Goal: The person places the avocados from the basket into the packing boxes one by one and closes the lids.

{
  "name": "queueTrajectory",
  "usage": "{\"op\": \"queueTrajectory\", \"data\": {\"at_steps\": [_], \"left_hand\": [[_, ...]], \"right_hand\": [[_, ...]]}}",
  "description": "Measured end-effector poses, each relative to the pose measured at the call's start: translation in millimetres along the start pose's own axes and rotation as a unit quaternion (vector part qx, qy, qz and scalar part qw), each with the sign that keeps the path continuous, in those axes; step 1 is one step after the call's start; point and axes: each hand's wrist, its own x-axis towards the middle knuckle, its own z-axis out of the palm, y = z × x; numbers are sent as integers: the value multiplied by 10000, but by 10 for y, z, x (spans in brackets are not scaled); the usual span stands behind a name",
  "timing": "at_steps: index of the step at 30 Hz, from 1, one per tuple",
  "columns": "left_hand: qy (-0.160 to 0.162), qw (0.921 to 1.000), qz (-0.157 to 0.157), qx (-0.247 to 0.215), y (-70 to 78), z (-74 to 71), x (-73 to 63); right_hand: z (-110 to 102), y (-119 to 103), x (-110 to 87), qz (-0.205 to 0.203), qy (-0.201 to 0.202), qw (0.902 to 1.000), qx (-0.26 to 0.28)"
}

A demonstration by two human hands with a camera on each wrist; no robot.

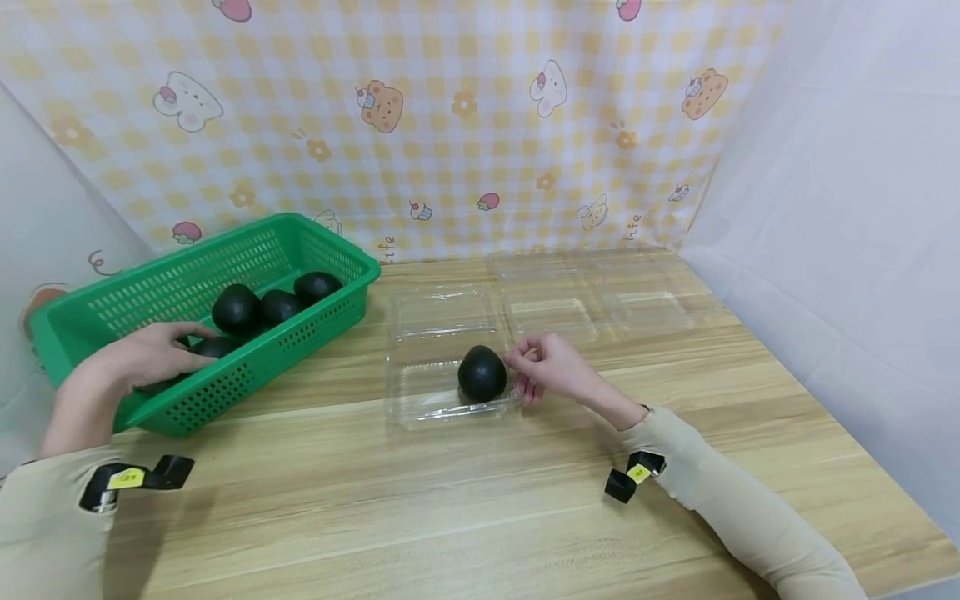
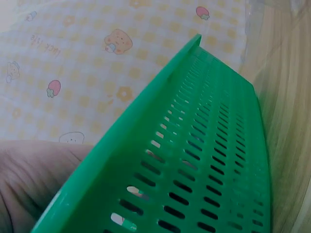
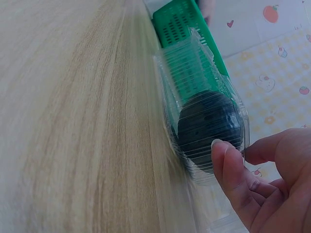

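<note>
In the head view, my left hand [image 1: 153, 354] reaches into a green basket [image 1: 258, 367], its thumb and fingers around a dark avocado [image 1: 215, 346]. The basket wall covers most of that hand in the left wrist view. Several more dark avocados [image 1: 237, 309] lie beside it in the basket. At the middle of the table, an open clear plastic clamshell box [image 1: 420, 392] holds one avocado [image 1: 482, 374] at its right end. My right hand [image 1: 553, 367] pinches the right rim of this box between thumb and fingers, close beside the avocado.
Two more open clear plastic boxes [image 1: 551, 317] stand side by side at the back right of the wooden table [image 1: 450, 508]. A checked cloth [image 1: 465, 150] hangs along the back edge, and white sheeting [image 1: 840, 208] closes off the right side.
</note>
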Motion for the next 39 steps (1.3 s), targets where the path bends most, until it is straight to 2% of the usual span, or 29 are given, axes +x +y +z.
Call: {"op": "queueTrajectory", "data": {"at_steps": [13, 19, 27, 33, 39], "left_hand": [[276, 9988, -120, -397, 124, -50, -7], [439, 9961, -230, -725, 182, -61, -32], [705, 9927, -384, -901, 257, -76, -61], [879, 9887, -333, -1166, 303, -61, -48], [1072, 9866, -205, -1211, 418, -58, -68]], "right_hand": [[-1, 7, 23, -4, -21, 10000, -24], [-1, 16, 27, -17, -34, 10000, -3], [3, 13, 26, -11, -34, 10000, -10], [6, 10, 24, -10, -32, 10000, 5], [-2, 20, 31, 15, -38, 10000, 35]]}}
